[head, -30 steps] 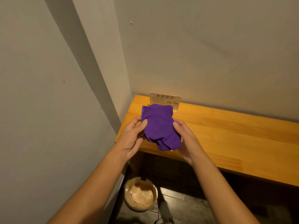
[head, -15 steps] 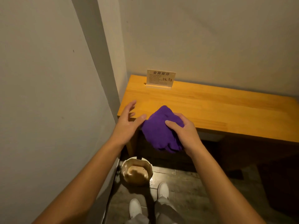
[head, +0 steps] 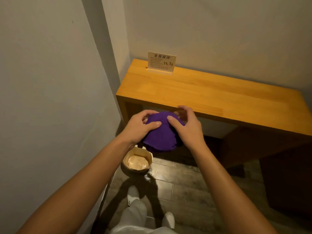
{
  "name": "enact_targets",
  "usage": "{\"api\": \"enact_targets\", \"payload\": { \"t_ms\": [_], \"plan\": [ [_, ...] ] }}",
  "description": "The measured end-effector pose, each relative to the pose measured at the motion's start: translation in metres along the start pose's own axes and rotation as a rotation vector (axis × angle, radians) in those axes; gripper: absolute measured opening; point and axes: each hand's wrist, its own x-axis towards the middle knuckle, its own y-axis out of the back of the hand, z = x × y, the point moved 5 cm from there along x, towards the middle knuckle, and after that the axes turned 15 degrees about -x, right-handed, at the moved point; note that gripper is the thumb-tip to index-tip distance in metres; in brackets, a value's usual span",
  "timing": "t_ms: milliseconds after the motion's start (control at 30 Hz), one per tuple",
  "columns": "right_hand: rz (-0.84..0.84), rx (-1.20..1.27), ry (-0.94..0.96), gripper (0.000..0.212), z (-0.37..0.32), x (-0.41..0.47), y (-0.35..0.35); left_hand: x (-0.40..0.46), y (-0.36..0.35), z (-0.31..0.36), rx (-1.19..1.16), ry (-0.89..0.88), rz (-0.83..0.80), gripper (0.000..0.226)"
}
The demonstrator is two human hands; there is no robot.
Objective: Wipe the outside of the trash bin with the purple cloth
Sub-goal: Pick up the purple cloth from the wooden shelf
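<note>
A bunched purple cloth (head: 160,135) is held in the air in front of the wooden shelf's front edge. My left hand (head: 138,127) grips its left side, thumb pressed on top. On its right side my right hand (head: 187,127) holds it with fingers curled over the far edge. Below the cloth, on the floor by the wall, stands a small round tan trash bin (head: 136,162) with a pale liner inside. The cloth hangs just above the bin's far rim and hides part of it.
A wooden shelf (head: 211,92) runs along the back wall with a small upright sign card (head: 161,63) at its left end. A grey wall (head: 50,98) closes the left side. My legs and white shoes (head: 133,196) stand on the dark tiled floor.
The cloth has come down from above the shelf top to below its front edge, toward the bin. My left hand, off the cloth half a second ago, grips it again.
</note>
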Motion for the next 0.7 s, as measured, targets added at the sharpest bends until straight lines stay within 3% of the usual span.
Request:
{"api": "enact_targets", "payload": {
  "t_ms": [67, 133, 267, 367, 433, 533, 633, 700],
  "plan": [
    [0.149, -0.057, -0.037, 0.056, 0.022, -0.021, 0.015, -0.008, -0.012, -0.005, 0.057, -0.046, 0.105, 0.028],
    [0.177, 0.024, -0.019, 0.047, 0.035, -0.043, 0.025, -0.016, -0.026, -0.010, 0.128, -0.087, 0.207, 0.030],
    [0.003, 0.132, 0.040, 0.039, 0.045, -0.071, 0.022, -0.032, -0.057, -0.023, 0.136, -0.115, 0.295, 0.028],
    [-0.089, 0.167, -0.057, 0.059, 0.049, -0.075, 0.010, -0.047, -0.076, -0.032, 0.044, -0.117, 0.290, 0.027],
    [-0.119, 0.280, -0.173, 0.077, 0.053, -0.078, -0.001, -0.059, -0.091, -0.040, 0.125, -0.161, 0.242, 0.028],
    [-0.023, 0.413, -0.283, 0.092, 0.063, -0.088, -0.012, -0.077, -0.114, -0.063, 0.245, -0.203, 0.058, 0.036],
    [0.095, 0.489, -0.421, 0.069, 0.085, -0.092, -0.025, -0.075, -0.109, -0.078, 0.115, -0.009, -0.162, 0.044],
    [0.113, 0.544, -0.498, 0.052, 0.094, -0.090, -0.039, -0.070, -0.090, -0.076, 0.005, 0.058, -0.215, 0.043]
  ]
}}
